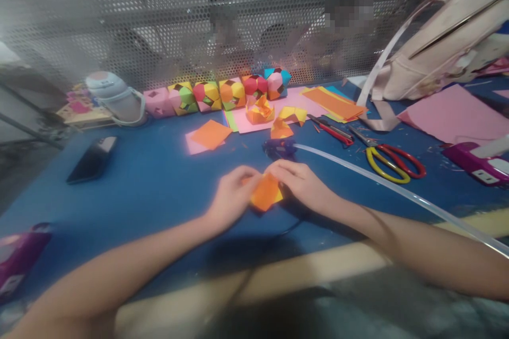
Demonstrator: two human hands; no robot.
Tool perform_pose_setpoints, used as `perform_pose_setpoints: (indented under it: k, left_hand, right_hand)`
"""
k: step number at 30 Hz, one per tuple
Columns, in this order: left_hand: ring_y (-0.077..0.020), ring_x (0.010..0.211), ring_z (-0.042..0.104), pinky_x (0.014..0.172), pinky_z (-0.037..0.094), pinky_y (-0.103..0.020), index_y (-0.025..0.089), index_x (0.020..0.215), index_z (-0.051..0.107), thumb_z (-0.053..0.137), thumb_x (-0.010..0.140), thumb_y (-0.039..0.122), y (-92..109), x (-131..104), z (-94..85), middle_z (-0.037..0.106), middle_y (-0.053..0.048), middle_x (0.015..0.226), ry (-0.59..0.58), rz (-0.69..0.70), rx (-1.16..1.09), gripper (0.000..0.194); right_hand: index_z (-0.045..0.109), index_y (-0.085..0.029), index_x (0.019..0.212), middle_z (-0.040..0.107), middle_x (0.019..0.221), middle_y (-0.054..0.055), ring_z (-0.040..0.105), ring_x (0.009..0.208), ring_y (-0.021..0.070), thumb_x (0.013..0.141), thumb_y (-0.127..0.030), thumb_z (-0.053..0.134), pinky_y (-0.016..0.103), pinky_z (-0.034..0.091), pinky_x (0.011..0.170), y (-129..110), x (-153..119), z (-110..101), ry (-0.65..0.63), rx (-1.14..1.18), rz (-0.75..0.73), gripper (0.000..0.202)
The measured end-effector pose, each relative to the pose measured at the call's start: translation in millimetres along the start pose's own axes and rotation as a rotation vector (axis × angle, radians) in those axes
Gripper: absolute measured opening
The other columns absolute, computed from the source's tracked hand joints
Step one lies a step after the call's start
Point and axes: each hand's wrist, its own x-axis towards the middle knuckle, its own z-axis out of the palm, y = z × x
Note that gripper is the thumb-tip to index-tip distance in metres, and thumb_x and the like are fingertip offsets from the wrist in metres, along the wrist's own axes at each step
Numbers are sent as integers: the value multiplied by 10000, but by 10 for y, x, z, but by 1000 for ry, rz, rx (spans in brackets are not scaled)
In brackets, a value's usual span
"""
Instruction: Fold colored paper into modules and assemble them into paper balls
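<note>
Between my two hands is a small folded orange paper piece with a yellow edge on its right. My left hand pinches its left side, and my right hand grips the upper right. Just beyond my fingers a dark blue glue gun lies with a long clear glue stick running out of it to the right. Farther back are an orange-yellow folded paper model and loose folded yellow-orange pieces. Square orange paper rests on a pink sheet to the left.
A row of colourful paper balls stands along the perforated metal screen. Yellow-and-red scissors and a red cutter lie at right, near a purple power strip. A phone, a grey bottle and a pink backpack are around.
</note>
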Motion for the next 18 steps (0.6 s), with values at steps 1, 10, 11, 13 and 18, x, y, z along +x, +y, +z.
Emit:
perform_pose_setpoints:
  k: [1, 10, 11, 13, 18]
  left_hand:
    - [-146, 730, 581, 692, 446, -248, 164, 753, 649, 583, 800, 338, -4, 1, 0, 662, -18, 764, 23, 2, 5, 192]
    - [-152, 739, 619, 680, 459, -232, 168, 818, 696, 590, 783, 269, -74, -2, 14, 708, -16, 803, -38, 33, 65, 151]
    - [-153, 732, 619, 676, 459, -232, 165, 791, 696, 590, 789, 281, -70, -3, 13, 708, -16, 788, -50, 35, 71, 157]
    - [-159, 751, 626, 696, 464, -234, 164, 792, 701, 599, 791, 295, -51, -6, 7, 714, -20, 802, -67, 42, 72, 166]
    - [-175, 813, 642, 760, 468, -244, 183, 870, 726, 593, 801, 298, 2, -3, -10, 731, -21, 881, -105, 49, 89, 188]
  right_hand:
    - [562, -181, 728, 563, 671, -10, 509, 630, 126, 822, -350, 452, 241, 417, 586, 13, 0, 7, 4, -16, 2, 223]
    - [556, -188, 726, 605, 656, -9, 548, 603, 119, 819, -206, 501, 226, 414, 570, 134, -12, 63, 109, -253, -203, 109]
    - [558, -187, 728, 607, 665, -6, 553, 611, 117, 828, -197, 498, 224, 416, 579, 139, -12, 59, 123, -276, -248, 117]
    - [562, -181, 732, 607, 685, 3, 562, 630, 115, 844, -176, 488, 221, 422, 603, 152, -10, 51, 140, -318, -334, 135]
    - [569, -170, 733, 599, 694, 21, 563, 647, 121, 875, -163, 467, 229, 425, 632, 189, -9, 46, 159, -397, -449, 175]
